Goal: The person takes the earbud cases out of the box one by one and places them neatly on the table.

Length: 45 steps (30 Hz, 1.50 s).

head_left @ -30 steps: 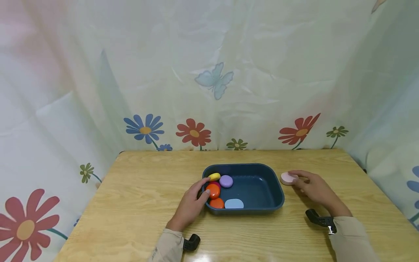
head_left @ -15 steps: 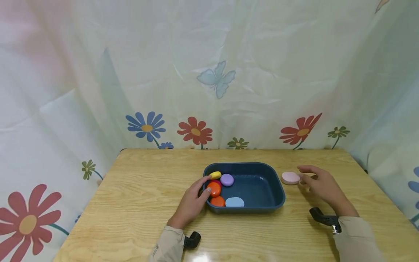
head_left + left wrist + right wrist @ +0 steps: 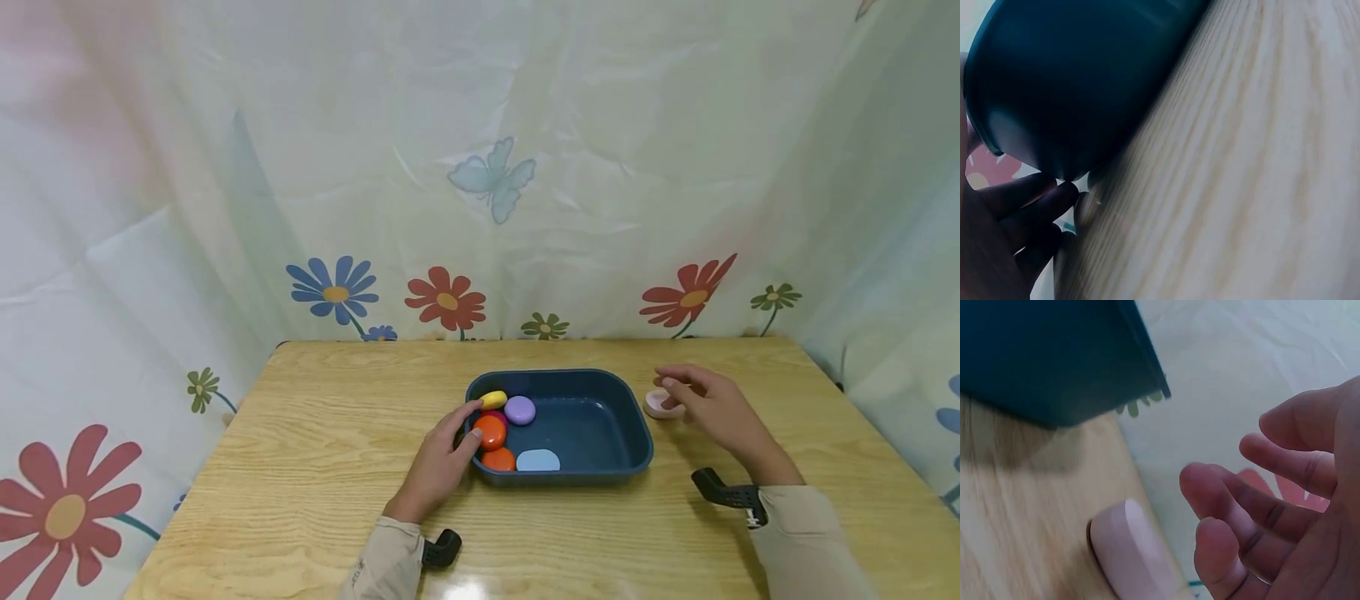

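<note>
A dark blue rectangular tray [image 3: 585, 433] stands on the table with smooth coloured pebble-shaped pieces in its left part. My left hand [image 3: 435, 471] holds its left end, thumb and index finger over the rim; in the left wrist view, other fingers touch the tray's outer wall [image 3: 1066, 81] from outside. Right of the tray lies a pale pink rounded piece [image 3: 655, 406], thick and flat-topped in the right wrist view [image 3: 1129, 550]. My right hand [image 3: 712, 412] hovers just above it, fingers loosely bent and holding nothing. Its fingers partly hide the piece in the head view.
Inside the tray are yellow [image 3: 493, 400], purple [image 3: 520, 410], light blue [image 3: 537, 461] and orange-red [image 3: 491, 432] pieces, with a crimson one partly covered. The wooden table [image 3: 337, 433] ends at a flowered curtain [image 3: 600, 208].
My right hand pulls back to the right from the pink piece, then returns leftward and hangs over it. The left hand stays at the tray's left end.
</note>
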Tool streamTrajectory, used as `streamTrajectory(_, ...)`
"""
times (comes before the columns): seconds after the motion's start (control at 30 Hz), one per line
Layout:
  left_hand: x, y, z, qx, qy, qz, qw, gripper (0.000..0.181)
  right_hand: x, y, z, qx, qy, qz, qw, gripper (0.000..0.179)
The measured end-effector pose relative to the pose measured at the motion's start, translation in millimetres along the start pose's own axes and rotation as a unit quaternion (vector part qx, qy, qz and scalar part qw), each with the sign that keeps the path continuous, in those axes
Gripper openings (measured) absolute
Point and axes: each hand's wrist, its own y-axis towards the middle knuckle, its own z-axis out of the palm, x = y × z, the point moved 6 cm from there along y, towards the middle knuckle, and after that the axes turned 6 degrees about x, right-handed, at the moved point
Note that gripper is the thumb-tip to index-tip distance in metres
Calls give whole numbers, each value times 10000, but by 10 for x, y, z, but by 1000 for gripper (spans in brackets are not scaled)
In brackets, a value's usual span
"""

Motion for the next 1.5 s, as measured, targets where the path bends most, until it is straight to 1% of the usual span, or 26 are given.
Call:
streamTrajectory(0.13,9,8,16,60,5,-10,10000,45,54,24,31,-48,203,-112,9997,42)
streamTrajectory(0.23,7,17,24,85,-22,0,10000,44,110,54,71,-12,341,-235,9991,38)
streamTrajectory(0.3,2,22,26,100,-44,7,9999,44,154,83,97,62,340,-267,9990,37)
streamTrajectory(0.43,-8,28,36,147,-30,6,9999,45,270,154,140,280,329,-219,9988,38)
streamTrajectory(0.53,-15,36,43,188,-45,-3,9998,45,365,222,181,455,442,-119,9979,39)
streamTrajectory(0.6,-17,43,36,160,-28,18,9999,45,424,276,223,577,557,-69,9968,40)
streamTrajectory(0.7,-10,52,17,93,18,46,9999,45,505,355,298,770,688,-128,9946,39)
streamTrajectory(0.73,-8,53,10,68,40,90,9999,45,526,378,323,834,694,-165,9940,39)
streamTrajectory(0.87,0,45,0,73,13,92,9999,45,589,439,414,1084,569,-277,9921,37)
streamTrajectory(0.93,-7,39,1,84,-16,133,9999,45,608,457,453,1232,503,-235,9908,37)
streamTrajectory(0.97,-6,40,3,98,-27,95,9999,45,618,461,473,1318,463,-189,9900,38)
streamTrajectory(1.1,-11,46,8,108,-22,82,9999,45,679,464,563,1832,354,-103,9824,41)
streamTrajectory(1.23,-6,47,0,85,6,69,9999,45,780,465,672,2384,282,-258,9704,42)
streamTrajectory(1.4,28,18,-20,22,42,25,10000,44,859,487,855,2889,193,-387,9564,42)
streamTrajectory(1.5,57,-14,-19,12,18,-14,10000,44,879,499,991,3228,116,-408,9455,42)
